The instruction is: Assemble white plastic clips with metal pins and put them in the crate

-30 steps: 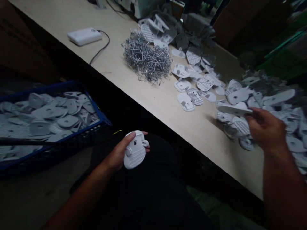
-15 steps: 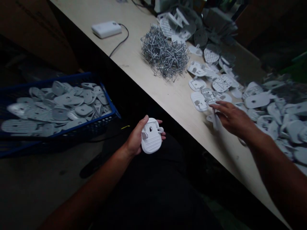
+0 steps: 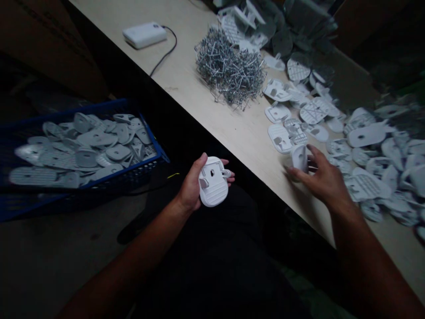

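Observation:
My left hand (image 3: pixel 191 186) grips a white plastic plate (image 3: pixel 214 188) by its sides, ribbed face up, with a small hole and two side lugs showing. It is held off the table's near edge, over my lap. Above the table, my right hand (image 3: pixel 320 175) pinches another white plastic piece (image 3: pixel 299 158), tilted on edge between thumb and fingers. Loose pieces of the same kind, such as a ribbed plate (image 3: pixel 279 136), lie just beyond that hand. More are heaped in a pile (image 3: pixel 372 184) to its right.
A tangled heap of thin metal pins or springs (image 3: pixel 229 68) lies on the table (image 3: pixel 245 144). Farther left is a white box-shaped device (image 3: pixel 144 35) with a black cable. A blue crate (image 3: pixel 161 153) full of grey-white plastic pieces stands at the left, below the table's edge.
My right hand has drawn a white piece slightly toward me and turned it on edge, thumb now showing. The left hand keeps its plate, shifted slightly right and up in view.

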`<state>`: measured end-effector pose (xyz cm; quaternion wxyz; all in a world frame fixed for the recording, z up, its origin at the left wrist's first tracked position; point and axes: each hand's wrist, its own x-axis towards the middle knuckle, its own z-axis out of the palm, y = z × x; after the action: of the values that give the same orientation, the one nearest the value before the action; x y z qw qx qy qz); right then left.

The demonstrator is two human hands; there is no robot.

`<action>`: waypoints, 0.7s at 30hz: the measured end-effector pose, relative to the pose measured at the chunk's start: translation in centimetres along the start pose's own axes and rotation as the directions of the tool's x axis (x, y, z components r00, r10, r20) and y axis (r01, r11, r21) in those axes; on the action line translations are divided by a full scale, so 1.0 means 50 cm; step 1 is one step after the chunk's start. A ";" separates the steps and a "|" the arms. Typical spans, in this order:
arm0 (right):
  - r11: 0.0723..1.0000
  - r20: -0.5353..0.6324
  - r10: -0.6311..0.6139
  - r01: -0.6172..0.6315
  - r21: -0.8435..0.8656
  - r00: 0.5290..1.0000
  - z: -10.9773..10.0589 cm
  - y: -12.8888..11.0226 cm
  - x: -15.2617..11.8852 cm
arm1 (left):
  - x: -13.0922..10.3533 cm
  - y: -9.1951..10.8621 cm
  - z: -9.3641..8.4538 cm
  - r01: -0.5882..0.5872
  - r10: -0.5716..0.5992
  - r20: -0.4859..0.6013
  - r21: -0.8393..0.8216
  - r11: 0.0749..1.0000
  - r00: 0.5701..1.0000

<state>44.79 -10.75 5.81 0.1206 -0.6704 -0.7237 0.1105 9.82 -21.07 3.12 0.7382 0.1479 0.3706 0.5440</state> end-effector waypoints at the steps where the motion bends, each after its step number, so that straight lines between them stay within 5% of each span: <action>1: 1.000 0.023 -0.002 0.002 0.004 1.000 0.000 -0.003 0.001 | 0.001 0.000 0.003 -0.017 0.017 0.004 -0.010 1.000 1.000; 4: 1.000 0.083 0.005 -0.004 -0.006 0.997 -0.003 -0.019 0.005 | 0.001 -0.002 0.006 -0.066 0.066 -0.010 -0.031 0.997 0.998; 6: 0.976 0.127 0.039 -0.065 0.208 0.991 -0.006 -0.046 0.003 | 0.000 -0.003 0.006 -0.088 0.087 -0.027 -0.031 0.996 0.996; 9: 0.691 0.372 -0.049 -0.237 0.683 0.927 -0.011 -0.120 -0.019 | -0.002 -0.006 0.007 -0.110 0.110 -0.039 -0.010 0.994 0.993; 12: 0.448 0.533 -0.322 -0.370 0.814 0.782 -0.009 -0.207 -0.054 | -0.003 -0.009 0.011 -0.145 0.147 -0.055 0.033 0.989 0.988; 14: 0.379 0.530 -0.411 -0.390 0.839 0.741 0.000 -0.254 -0.073 | -0.003 -0.009 0.013 -0.177 0.182 -0.077 0.067 0.982 0.980; 21: 0.305 0.451 -0.436 -0.343 0.888 0.779 0.047 -0.308 -0.098 | -0.007 -0.008 0.004 -0.228 0.246 -0.125 0.141 0.963 0.961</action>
<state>29.86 -16.82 8.41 0.2473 -0.3637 -0.5294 0.7254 10.17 -21.48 3.15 0.6288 0.1983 0.4352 0.6132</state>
